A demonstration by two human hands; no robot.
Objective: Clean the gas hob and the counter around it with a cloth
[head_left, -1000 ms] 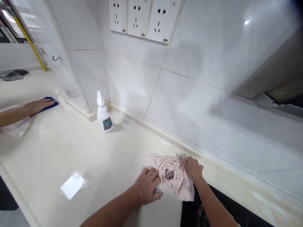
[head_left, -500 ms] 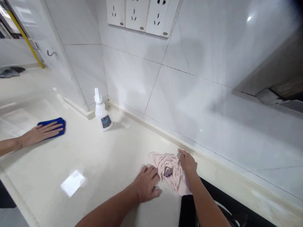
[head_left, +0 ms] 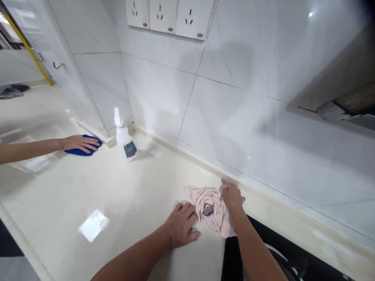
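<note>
A crumpled pale pink cloth (head_left: 215, 224) lies bunched on the counter, with a small greyish-purple patch showing in its middle. My left hand (head_left: 182, 225) rests palm down at the cloth's left side, fingers loosely apart, with nothing in it. At the cloth's right edge is my right hand (head_left: 233, 195), its index finger stretched out to the low ledge (head_left: 211, 169) along the wall. The other fingers of that hand are partly hidden and look bent; I see no cloth gripped in them.
Another person's hand (head_left: 80, 143) presses a blue cloth (head_left: 84, 151) on the counter at the left. A white spray bottle (head_left: 123, 136) stands upright near the wall corner. The black hob (head_left: 233, 257) lies under my right forearm. Wall sockets (head_left: 164, 17) are above.
The other person's hand has slid the blue cloth right and away, towards the wall corner. My right index finger has straightened towards the ledge. My left hand and the pink cloth stay nearly in place.
</note>
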